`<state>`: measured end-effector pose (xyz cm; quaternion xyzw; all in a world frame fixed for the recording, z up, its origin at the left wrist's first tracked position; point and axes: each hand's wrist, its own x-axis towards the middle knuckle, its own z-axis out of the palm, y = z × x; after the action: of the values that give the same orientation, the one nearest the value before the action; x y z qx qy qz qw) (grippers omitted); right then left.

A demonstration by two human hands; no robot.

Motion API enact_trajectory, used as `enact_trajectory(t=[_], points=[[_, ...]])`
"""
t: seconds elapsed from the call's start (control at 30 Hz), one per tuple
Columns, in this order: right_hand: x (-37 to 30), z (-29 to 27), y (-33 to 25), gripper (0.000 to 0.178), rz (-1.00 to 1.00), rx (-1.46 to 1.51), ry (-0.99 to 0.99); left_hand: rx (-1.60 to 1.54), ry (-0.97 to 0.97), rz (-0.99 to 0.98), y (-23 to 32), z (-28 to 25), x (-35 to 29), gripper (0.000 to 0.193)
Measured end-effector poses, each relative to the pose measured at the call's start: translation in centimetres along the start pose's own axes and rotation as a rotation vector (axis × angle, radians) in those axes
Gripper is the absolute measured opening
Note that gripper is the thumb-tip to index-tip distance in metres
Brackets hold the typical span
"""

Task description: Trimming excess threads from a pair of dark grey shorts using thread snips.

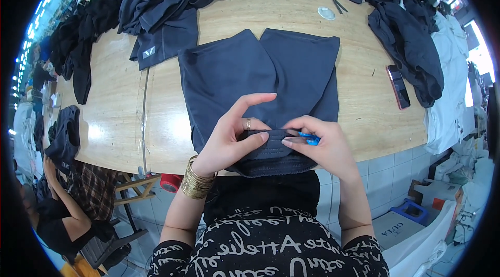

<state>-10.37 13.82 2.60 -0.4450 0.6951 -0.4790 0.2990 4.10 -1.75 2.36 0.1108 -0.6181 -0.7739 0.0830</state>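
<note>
Lettered shirt (260,245) nearest, left hand (224,139) and right hand (325,145) angle inward, each grip pinching dark waistband (274,148).

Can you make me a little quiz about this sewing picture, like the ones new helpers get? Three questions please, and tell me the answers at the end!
1. Pick one: which tool is in the right grip?
A) a yellow ruler
B) blue-handled snips
C) a wooden spoon

2. True or false: the smartphone lies to the left of the dark shorts.

3. Fill in the blank: the gold bangles are worn on the person's ____ side.

Key:
1. B, blue-handled snips
2. False; the smartphone lies to the right of the dark shorts
3. left
</note>
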Motion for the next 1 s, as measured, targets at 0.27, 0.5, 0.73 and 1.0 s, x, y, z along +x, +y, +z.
enact_trajectory(t=[0.27,0.5,0.73,1.0], points=[[-0.2,0.1,-1.1,0.018,-0.055,0.158,0.124,-0.051,0.067,-0.126,0.0,0.5,0.4,0.03],[-1.9,-0.9,-3.1,0.027,0.413,0.416,-0.276,0.027,0.077,0.013,-0.4,0.2,-0.1,0.033],[-2.0,-1.3,-2.9,0.028,0.473,0.335,-0.311,0.154,0.057,0.081,-0.2,0.2,0.0,0.035],[-1.9,-1.5,-3.1,0.028,0.476,0.307,-0.332,0.144,0.07,0.075,-0.1,0.4,-0.1,0.035]])
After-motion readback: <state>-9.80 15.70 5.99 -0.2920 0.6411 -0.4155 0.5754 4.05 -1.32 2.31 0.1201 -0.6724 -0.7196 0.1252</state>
